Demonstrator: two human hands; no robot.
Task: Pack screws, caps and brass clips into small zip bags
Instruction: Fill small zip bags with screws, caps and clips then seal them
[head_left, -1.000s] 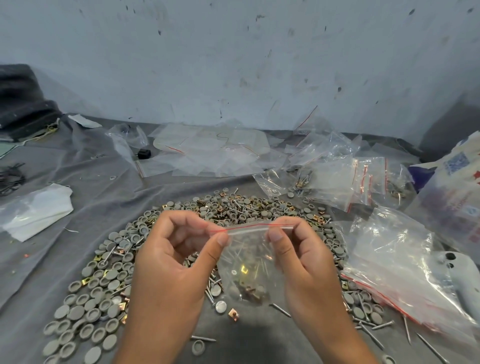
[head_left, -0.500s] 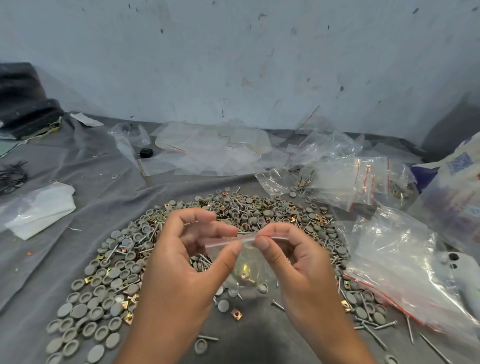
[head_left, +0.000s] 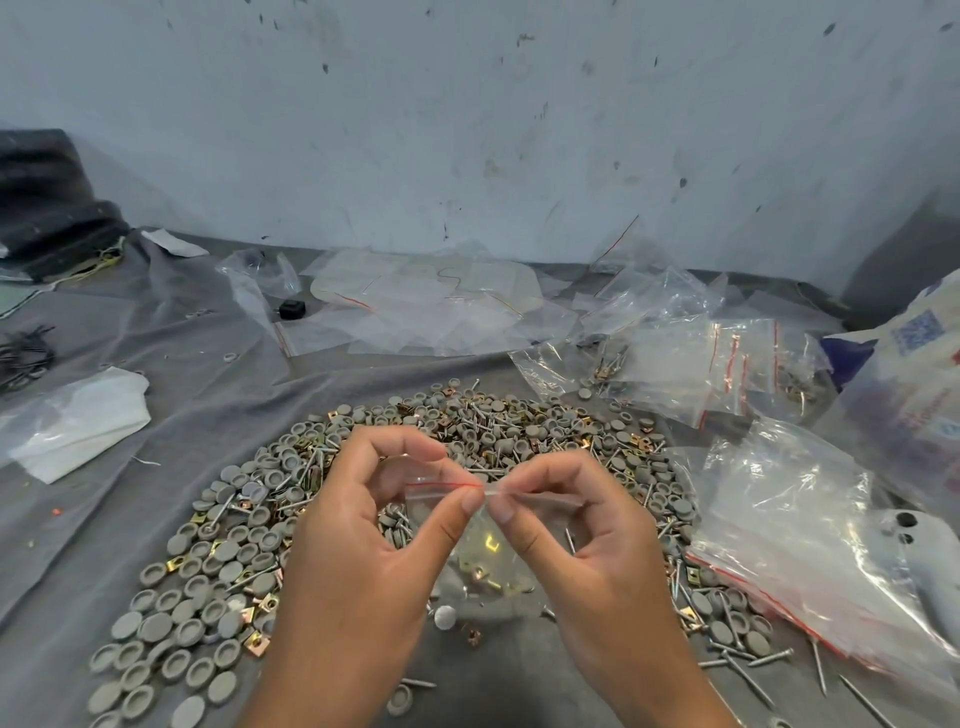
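My left hand and right hand pinch the filled zip bag along its seal, nearly closed, packed bags lying far right, while the loose pile below awaits bagging.

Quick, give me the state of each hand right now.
Left hand: pinching the red-striped top of the small clear plastic zip bag.
Right hand: pinching the same bag top, thumb beside the left one.

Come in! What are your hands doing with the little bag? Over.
Left hand, right hand both pinching zip bag top. Brass clips inside. Nothing blocking.
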